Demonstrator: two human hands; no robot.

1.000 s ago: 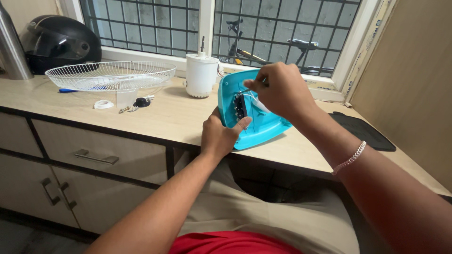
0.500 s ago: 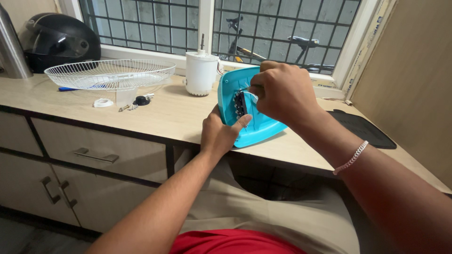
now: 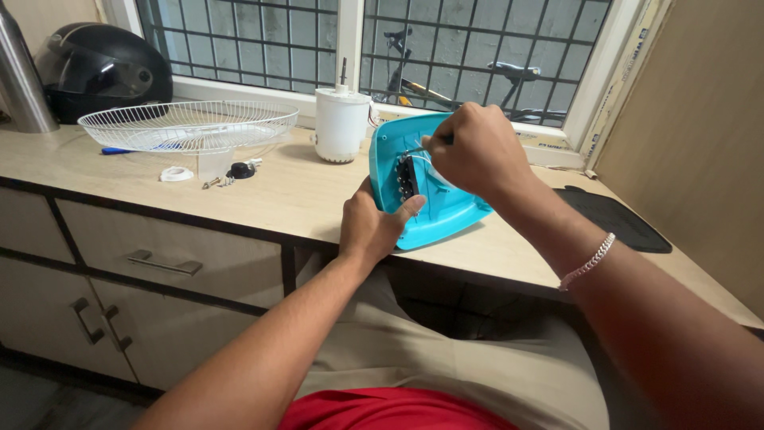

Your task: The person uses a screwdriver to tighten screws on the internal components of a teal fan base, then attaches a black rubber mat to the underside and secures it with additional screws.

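Grip, two entries: our left hand (image 3: 370, 227) is clamped on the lower edge of the turquoise plastic fan base shell (image 3: 434, 211), tilted up at the front edge of the beige surface (image 3: 294, 195); our right hand (image 3: 477, 151) is closed round a thin metal tool (image 3: 418, 149) at the black switch block (image 3: 406, 177). Risk, as we judge it: the tool could slip off and nick the white wires (image 3: 426, 163) or our left thumb, and the propped shell could slide off the edge.

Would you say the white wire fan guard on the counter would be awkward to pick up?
The white wire fan guard is probably light, being open thin wire. It looks wide and shallow, so likely unwieldy one-handed and a little springy. Resting rim-up, it should slide rather than roll.
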